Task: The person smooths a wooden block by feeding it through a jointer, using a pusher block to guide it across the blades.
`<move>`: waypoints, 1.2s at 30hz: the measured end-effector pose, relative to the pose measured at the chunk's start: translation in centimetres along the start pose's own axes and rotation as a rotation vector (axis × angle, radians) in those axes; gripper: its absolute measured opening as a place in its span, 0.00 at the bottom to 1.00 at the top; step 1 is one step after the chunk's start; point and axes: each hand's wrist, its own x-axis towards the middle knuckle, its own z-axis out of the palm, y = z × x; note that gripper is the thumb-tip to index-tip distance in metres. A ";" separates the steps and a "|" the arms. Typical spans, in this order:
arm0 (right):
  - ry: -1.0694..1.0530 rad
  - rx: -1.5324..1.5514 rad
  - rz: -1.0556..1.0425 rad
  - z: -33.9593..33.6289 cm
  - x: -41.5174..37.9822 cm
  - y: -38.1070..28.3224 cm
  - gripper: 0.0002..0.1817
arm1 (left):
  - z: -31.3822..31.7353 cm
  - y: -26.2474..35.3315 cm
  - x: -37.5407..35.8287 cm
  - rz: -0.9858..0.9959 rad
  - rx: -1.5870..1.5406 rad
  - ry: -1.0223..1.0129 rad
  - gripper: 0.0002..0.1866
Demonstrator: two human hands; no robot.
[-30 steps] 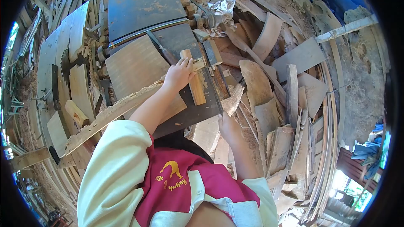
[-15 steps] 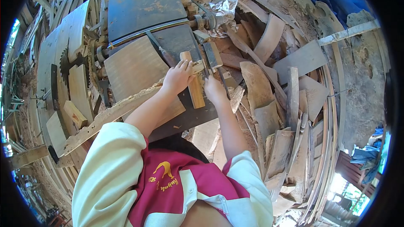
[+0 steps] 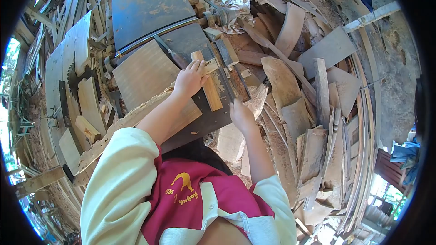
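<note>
My left hand (image 3: 190, 79) is closed over a long, rough-edged wood strip (image 3: 129, 120), pressing near its far end. Beneath that end, a short wooden block (image 3: 211, 95) lies crosswise on the dark metal table (image 3: 193, 132). My right hand (image 3: 242, 115) grips a tool with a long, narrow dark blade (image 3: 228, 86); its handle is hidden in my fingers. The blade points away from me, just right of the strip's end. Close beyond my left hand lies a wooden-handled tool (image 3: 177, 59), beside a wide, flat board (image 3: 145, 70).
A toothed circular saw blade (image 3: 72, 75) stands at the left among planks. Another small block (image 3: 87, 128) lies near it. Curved wood offcuts (image 3: 281, 81) are heaped at the right. A belt pulley (image 3: 222, 17) and crumpled foil (image 3: 238, 2) sit at the back.
My right hand has drawn back toward me with the bladed tool, showing more of the blade. My left hand stays on the strip and block. The view has shifted slightly.
</note>
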 end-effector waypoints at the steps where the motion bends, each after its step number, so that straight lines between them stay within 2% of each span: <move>1: 0.002 -0.013 0.023 0.0 -1.6 0.5 0.14 | 0.0 -0.1 0.0 0.003 0.016 -0.015 0.27; 5: -0.075 -0.051 0.108 -1.1 -6.1 1.4 0.15 | -0.1 0.0 0.0 -0.001 0.040 -0.039 0.27; 13: -0.067 -0.125 0.166 -5.2 -6.0 -0.1 0.15 | 0.0 -0.1 0.1 0.017 0.066 -0.088 0.28; 17: -0.100 -0.118 0.133 -4.7 -5.8 0.0 0.15 | -0.1 0.0 0.1 0.033 0.071 -0.066 0.28; 24: 0.033 -0.061 0.111 -1.5 -2.1 -0.6 0.15 | -0.1 -0.3 0.6 0.031 0.096 -0.082 0.28; 28: 0.024 -0.071 0.098 -2.2 -1.5 -0.3 0.15 | 0.2 -0.8 0.9 0.063 0.132 -0.046 0.27; 30: -0.104 -0.041 0.094 -2.8 -1.3 -0.6 0.16 | 0.4 -1.0 1.0 0.085 0.147 -0.021 0.27; 36: -0.005 -0.039 0.002 -2.3 2.2 -1.8 0.14 | 0.3 -0.8 0.9 0.029 0.118 -0.073 0.27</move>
